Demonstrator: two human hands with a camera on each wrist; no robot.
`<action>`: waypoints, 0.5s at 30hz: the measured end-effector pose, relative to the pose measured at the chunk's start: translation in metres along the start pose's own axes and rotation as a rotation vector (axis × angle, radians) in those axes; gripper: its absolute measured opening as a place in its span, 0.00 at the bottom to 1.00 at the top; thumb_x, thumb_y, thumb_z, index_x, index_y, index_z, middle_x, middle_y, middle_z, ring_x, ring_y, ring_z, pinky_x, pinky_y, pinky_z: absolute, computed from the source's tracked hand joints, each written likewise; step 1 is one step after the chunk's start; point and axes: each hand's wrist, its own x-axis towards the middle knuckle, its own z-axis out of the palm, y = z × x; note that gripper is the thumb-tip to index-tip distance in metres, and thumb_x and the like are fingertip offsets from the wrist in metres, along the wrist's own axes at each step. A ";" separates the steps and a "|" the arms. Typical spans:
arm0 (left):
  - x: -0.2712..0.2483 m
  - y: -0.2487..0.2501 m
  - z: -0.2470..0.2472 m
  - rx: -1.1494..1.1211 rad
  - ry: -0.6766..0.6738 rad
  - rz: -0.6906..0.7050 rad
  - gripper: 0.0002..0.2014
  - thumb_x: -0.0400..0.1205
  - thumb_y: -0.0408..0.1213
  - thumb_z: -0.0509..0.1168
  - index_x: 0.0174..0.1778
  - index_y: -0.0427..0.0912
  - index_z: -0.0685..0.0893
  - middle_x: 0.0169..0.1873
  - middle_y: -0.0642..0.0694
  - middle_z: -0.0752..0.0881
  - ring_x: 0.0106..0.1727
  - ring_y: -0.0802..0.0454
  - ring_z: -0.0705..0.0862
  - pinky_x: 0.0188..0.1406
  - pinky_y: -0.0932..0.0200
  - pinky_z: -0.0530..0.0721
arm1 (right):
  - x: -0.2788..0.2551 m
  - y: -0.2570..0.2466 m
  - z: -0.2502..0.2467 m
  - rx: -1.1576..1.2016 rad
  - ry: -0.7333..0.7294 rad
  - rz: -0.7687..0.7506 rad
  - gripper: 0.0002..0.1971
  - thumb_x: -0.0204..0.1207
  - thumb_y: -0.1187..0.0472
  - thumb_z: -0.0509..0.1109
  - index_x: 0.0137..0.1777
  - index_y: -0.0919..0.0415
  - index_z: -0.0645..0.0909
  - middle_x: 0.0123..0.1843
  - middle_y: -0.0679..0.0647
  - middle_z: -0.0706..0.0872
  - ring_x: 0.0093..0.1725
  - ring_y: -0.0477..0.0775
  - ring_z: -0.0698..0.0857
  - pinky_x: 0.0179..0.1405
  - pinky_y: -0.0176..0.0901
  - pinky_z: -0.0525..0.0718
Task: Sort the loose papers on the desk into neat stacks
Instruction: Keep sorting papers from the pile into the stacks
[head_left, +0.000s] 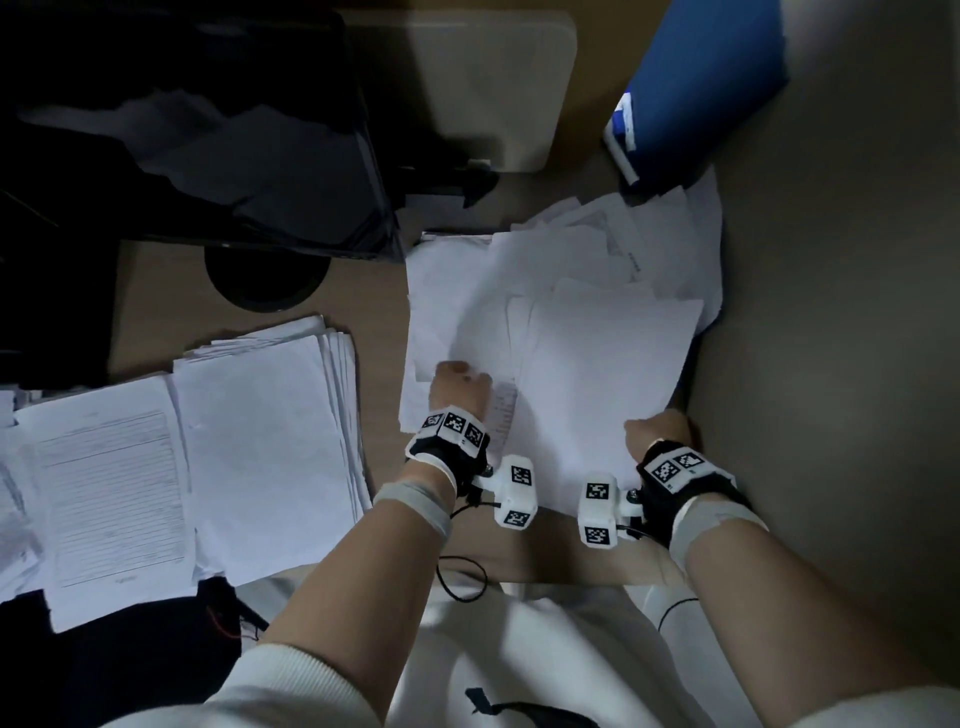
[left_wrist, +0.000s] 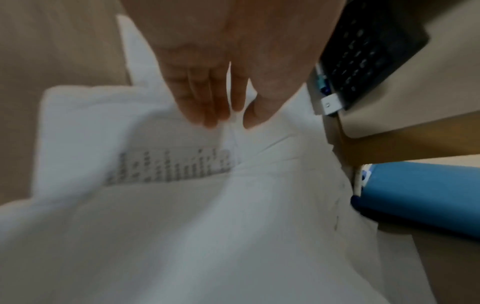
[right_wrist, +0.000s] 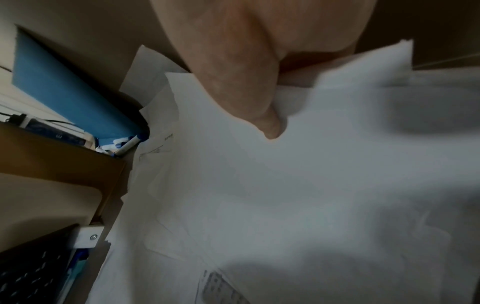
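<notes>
A loose heap of white papers covers the desk's right side. My left hand is at the heap's lower left edge. In the left wrist view, its fingertips and thumb pinch a raised crease of a sheet, just above a printed page. My right hand grips the near right corner of the big top sheet. The thumb lies on top of that sheet and the fingers are hidden under it. Two sorted stacks lie at left: blank sheets and a lined printed page.
A dark monitor on a round black base stands at the back left. A blue folder leans at the back right, a beige pad beside it. The desk's right edge runs close to the heap. A keyboard is nearby.
</notes>
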 end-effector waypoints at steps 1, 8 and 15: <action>0.003 0.008 -0.008 -0.046 0.111 -0.017 0.16 0.79 0.35 0.67 0.64 0.41 0.79 0.58 0.41 0.80 0.53 0.41 0.82 0.54 0.53 0.82 | -0.001 -0.002 -0.001 -0.002 -0.008 -0.006 0.21 0.82 0.64 0.66 0.72 0.73 0.75 0.70 0.68 0.80 0.69 0.66 0.80 0.66 0.50 0.77; 0.026 0.038 -0.029 -0.004 0.203 -0.137 0.37 0.77 0.37 0.72 0.82 0.44 0.63 0.80 0.37 0.63 0.80 0.34 0.65 0.79 0.37 0.66 | 0.000 -0.011 0.001 0.026 -0.056 0.004 0.16 0.80 0.62 0.66 0.64 0.72 0.79 0.65 0.65 0.84 0.57 0.65 0.83 0.50 0.46 0.77; 0.027 0.028 -0.041 0.023 0.070 0.000 0.14 0.81 0.42 0.67 0.54 0.35 0.82 0.49 0.38 0.86 0.49 0.37 0.86 0.48 0.50 0.84 | -0.001 -0.024 0.002 0.145 -0.045 0.043 0.19 0.79 0.58 0.68 0.67 0.66 0.79 0.68 0.60 0.84 0.63 0.65 0.84 0.59 0.46 0.81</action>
